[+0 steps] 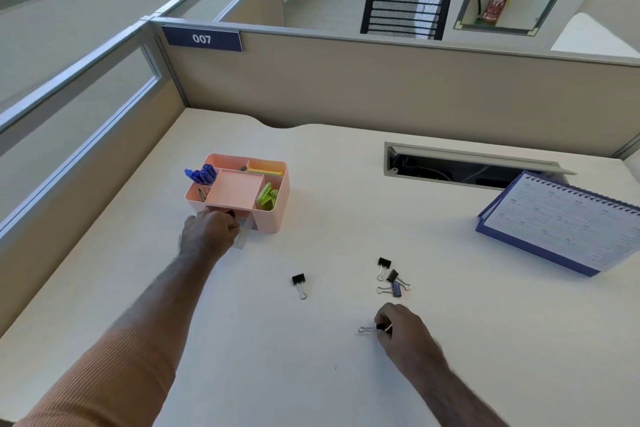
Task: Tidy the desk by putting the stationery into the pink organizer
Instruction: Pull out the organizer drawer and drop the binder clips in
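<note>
Right hand [403,326] pinches a binder clip [375,328]; left hand [207,230] grips the organizer drawer [244,236].

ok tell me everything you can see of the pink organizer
The pink organizer is a rounded plastic box standing upright on the desk's left side. Its open top is split into compartments: blue markers at left, a green clip at right, a shallow empty middle tray. A clear drawer sticks out in front, where the left hand reaches.

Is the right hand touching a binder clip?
Touching. In the head view, the right hand pinches a black binder clip between its fingertips on the desk, the clip's wire handles sticking out to the left.
</note>
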`<state>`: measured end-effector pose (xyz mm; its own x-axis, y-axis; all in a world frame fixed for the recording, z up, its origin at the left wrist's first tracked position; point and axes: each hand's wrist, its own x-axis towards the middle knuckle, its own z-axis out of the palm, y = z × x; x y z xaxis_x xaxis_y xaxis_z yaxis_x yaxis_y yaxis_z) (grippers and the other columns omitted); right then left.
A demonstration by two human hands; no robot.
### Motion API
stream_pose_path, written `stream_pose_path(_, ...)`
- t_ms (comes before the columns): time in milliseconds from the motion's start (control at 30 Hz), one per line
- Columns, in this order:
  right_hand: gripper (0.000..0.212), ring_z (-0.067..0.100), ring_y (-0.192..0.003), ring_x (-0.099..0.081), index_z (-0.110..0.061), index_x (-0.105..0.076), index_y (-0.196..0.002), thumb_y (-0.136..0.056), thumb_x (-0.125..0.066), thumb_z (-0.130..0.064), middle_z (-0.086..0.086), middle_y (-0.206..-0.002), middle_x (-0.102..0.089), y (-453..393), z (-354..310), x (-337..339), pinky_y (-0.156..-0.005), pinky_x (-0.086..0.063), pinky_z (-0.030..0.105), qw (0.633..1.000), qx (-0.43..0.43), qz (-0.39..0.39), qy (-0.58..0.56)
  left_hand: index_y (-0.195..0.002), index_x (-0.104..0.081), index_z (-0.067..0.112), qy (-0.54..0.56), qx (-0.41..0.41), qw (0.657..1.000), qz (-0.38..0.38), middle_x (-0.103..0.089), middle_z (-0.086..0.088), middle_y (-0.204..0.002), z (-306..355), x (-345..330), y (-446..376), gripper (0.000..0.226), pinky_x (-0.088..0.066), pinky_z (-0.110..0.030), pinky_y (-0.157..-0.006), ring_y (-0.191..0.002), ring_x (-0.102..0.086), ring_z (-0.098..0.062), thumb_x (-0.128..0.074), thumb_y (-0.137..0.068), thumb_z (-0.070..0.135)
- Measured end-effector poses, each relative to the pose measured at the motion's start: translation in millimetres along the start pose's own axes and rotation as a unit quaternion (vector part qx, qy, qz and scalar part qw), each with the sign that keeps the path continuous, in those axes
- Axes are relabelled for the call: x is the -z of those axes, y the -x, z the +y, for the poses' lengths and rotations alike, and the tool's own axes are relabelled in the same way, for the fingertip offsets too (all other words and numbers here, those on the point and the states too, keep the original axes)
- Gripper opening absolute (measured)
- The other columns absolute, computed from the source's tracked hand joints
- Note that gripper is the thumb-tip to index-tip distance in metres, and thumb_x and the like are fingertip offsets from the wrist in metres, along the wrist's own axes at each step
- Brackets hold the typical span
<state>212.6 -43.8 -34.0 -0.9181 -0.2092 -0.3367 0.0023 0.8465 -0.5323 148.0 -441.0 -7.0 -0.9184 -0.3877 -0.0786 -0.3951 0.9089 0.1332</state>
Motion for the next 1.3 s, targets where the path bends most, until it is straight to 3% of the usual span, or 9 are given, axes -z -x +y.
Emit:
stream_pose_path(167, 0.02, 0.003, -0.061, -0.061, -0.029, -0.061, -0.075, -0.079, -0.07, -0.011, -0.008, -0.077, -0.069, -5, -16, 13, -0.062, -0.051, 0.023, 0.986, -0.012, 0.015, -0.166, -0.115, -0.073, 0.023, 0.114, 0.016, 0.992, 0.045, -0.071, 0.002, -0.12, 15, 13, 9, 0.027, -0.06, -0.034, -0.071, -0.1, -0.069, -0.025, -0.063, -0.092, 0.032)
stream_pose_path(267, 0.008, 0.009, -0.062, -0.065, -0.011, -0.067, -0.084, -0.081, -0.071, -0.005, 0.005, -0.076, -0.07, -11, -37, 21, -0.07, -0.058, 0.026, 0.939, -0.046, 0.003, -0.341, -0.113, -0.073, 0.014, 0.213, -0.027, 0.975, 0.051, -0.07, 0.001, -0.12, 43, 23, 35, 0.026, -0.057, -0.032, -0.082, -0.104, -0.067, -0.02, -0.067, -0.091, 0.024)
stream_pose_path(433, 0.008, 0.018, -0.072, -0.067, -0.002, -0.067, -0.088, -0.082, -0.07, 0.001, 0.008, -0.078, -0.068, -17, -80, 32, -0.069, -0.059, 0.028, 0.872, -0.052, -0.023, -0.485, -0.108, -0.076, 0.024, 0.367, -0.112, 0.914, -0.128, -0.073, 0.009, -0.107, 94, 21, 91, 0.022, -0.056, -0.024, -0.082, -0.086, -0.068, -0.004, -0.068, -0.09, 0.033)
stream_pose_path(567, 0.008, 0.018, -0.07, -0.067, -0.002, -0.067, -0.089, -0.082, -0.07, 0.001, 0.01, -0.077, -0.067, -20, -98, 32, -0.067, -0.059, 0.028, 0.871, -0.038, -0.025, -0.489, -0.087, -0.08, 0.025, 0.43, -0.116, 0.884, -0.146, -0.071, 0.022, -0.074, 110, 15, 109, 0.007, -0.051, -0.024, -0.065, -0.069, -0.062, -0.001, -0.073, -0.086, 0.024)
stream_pose_path(700, 0.008, 0.018, -0.071, -0.068, -0.004, -0.067, -0.087, -0.082, -0.071, 0.0, 0.009, -0.077, -0.067, -22, -103, 31, -0.067, -0.059, 0.028, 0.874, -0.028, -0.023, -0.484, -0.085, -0.078, 0.026, 0.456, -0.087, 0.876, -0.132, -0.074, 0.017, -0.077, 112, 21, 109, 0.007, -0.056, -0.029, -0.071, -0.07, -0.066, -0.003, -0.075, -0.084, 0.02)
stream_pose_path(833, 0.009, 0.016, -0.07, -0.068, -0.004, -0.068, -0.088, -0.081, -0.073, -0.002, 0.006, -0.077, -0.068, -22, -104, 29, -0.068, -0.059, 0.027, 0.882, -0.02, -0.02, -0.471, -0.083, -0.077, 0.024, 0.474, -0.07, 0.869, -0.125, -0.076, 0.006, -0.077, 110, 26, 110, 0.008, -0.057, -0.037, -0.074, -0.073, -0.069, -0.02, -0.075, -0.085, 0.017)
stream_pose_path(1033, 0.011, 0.013, -0.072, -0.068, -0.016, -0.068, -0.095, -0.085, -0.071, -0.018, -0.004, -0.086, -0.068, -24, -87, 31, -0.069, -0.059, 0.035, 0.911, -0.014, 0.005, -0.413, -0.084, -0.079, 0.019, 0.399, -0.051, 0.916, -0.016, -0.07, 0.021, -0.071, 81, 41, 88, 0.004, -0.044, -0.006, -0.059, -0.066, -0.064, 0.007, -0.077, -0.083, 0.016)
stream_pose_path(1200, 0.007, 0.02, -0.076, -0.07, -0.023, -0.068, -0.086, -0.083, -0.069, -0.017, -0.005, -0.084, -0.07, -38, -33, 36, -0.074, -0.055, 0.041, 0.932, -0.076, 0.101, -0.339, -0.096, -0.079, 0.023, 0.25, 0.052, 0.958, 0.127, -0.076, 0.005, -0.085, 22, 61, 54, 0.019, -0.05, -0.025, -0.058, -0.068, -0.066, -0.011, -0.074, -0.083, 0.036)
stream_pose_path(1300, 0.01, 0.018, -0.091, -0.066, -0.027, -0.067, -0.088, -0.083, -0.066, -0.02, -0.009, -0.093, -0.068, -43, -5, 41, -0.075, -0.047, 0.031, 0.953, -0.098, 0.162, -0.237, -0.095, -0.078, 0.027, 0.149, 0.073, 0.973, 0.162, -0.077, 0.005, -0.091, -2, 58, 43, 0.018, -0.052, -0.029, -0.059, -0.074, -0.067, -0.018, -0.072, -0.084, 0.04)
